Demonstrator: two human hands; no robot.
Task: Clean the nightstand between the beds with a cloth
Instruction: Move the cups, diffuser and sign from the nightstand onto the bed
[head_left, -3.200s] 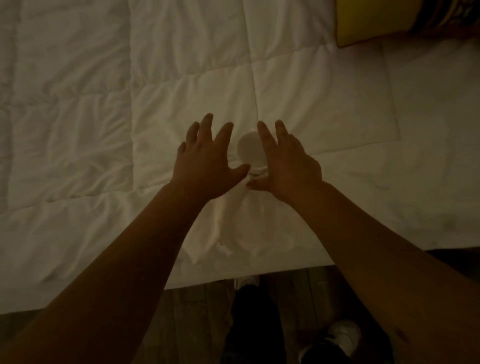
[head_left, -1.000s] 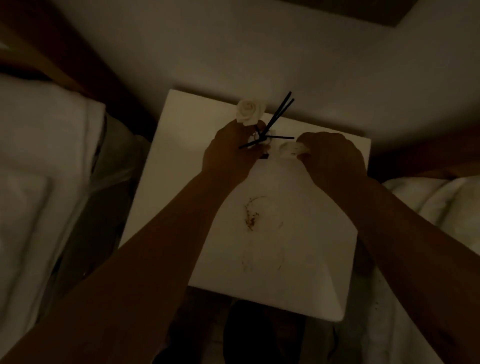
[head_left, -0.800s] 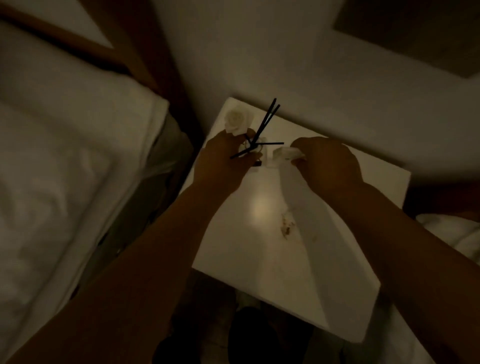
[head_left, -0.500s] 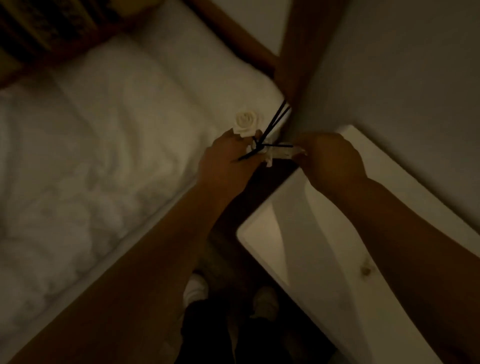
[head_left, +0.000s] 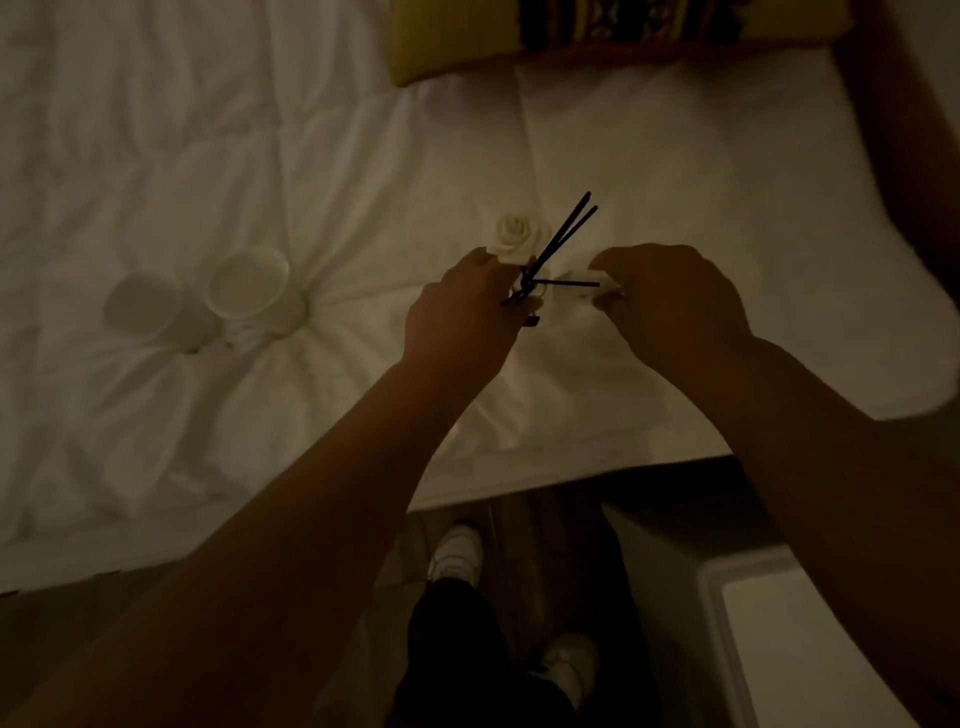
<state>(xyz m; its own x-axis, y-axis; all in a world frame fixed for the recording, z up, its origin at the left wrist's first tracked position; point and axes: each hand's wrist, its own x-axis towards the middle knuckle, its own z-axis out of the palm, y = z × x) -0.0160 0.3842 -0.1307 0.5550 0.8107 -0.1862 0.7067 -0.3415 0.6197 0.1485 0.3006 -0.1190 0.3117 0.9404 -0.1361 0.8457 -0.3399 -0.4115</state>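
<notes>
The left hand (head_left: 460, 322) gripped a small reed diffuser (head_left: 531, 291), its black sticks (head_left: 563, 234) and a white rose (head_left: 514, 236) projecting above the curled fingers, while the right hand (head_left: 670, 306) pinched a small white item (head_left: 576, 291), possibly the cloth, just beside the diffuser. Both hands were held over the white quilted bed (head_left: 260, 130), where two white cups (head_left: 202, 304) stood well to the left. A corner of the white nightstand (head_left: 753, 597) appeared at lower right, near the person's white shoes (head_left: 457, 551).

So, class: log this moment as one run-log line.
left hand: holds reed diffuser | right hand: pinches white item | both over bed | cups on bed
</notes>
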